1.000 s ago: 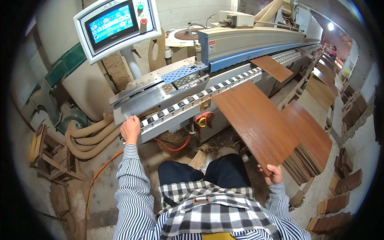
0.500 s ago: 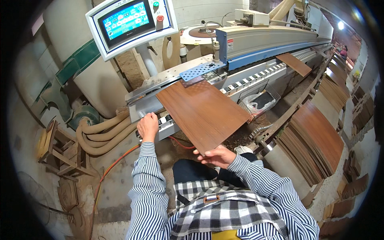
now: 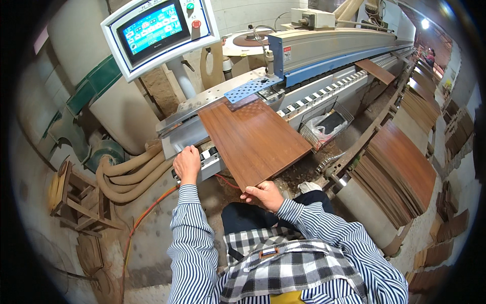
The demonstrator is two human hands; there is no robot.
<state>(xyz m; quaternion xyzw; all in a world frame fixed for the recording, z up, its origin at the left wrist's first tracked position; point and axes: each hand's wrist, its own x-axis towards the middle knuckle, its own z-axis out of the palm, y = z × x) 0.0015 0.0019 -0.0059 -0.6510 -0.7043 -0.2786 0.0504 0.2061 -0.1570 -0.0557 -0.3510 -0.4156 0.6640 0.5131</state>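
Observation:
A brown wood-grain board (image 3: 255,142) lies across the near end of a long machine, its far edge under a blue perforated plate (image 3: 246,89). At its near corner my right hand (image 3: 266,195) is closed, thumb on top and fingers below the edge. My left hand (image 3: 187,164) is closed over the end of the machine's rail (image 3: 211,161), left of the board; its fingertips are partly hidden. Farther along the machine, a second brown board (image 3: 375,71) sticks out from under the long grey and blue beam (image 3: 329,50).
A control screen (image 3: 154,31) with green and red buttons stands at the upper left. Stacked brown boards (image 3: 392,172) rest on rollers at right. A wire basket (image 3: 329,124) hangs below the machine. Thick hoses (image 3: 126,175) and a wooden stool (image 3: 83,202) are at left.
My right hand has shifted slightly left with the near corner of the board, which has turned a little. The second board has moved farther along the machine. My left hand stays on the rail.

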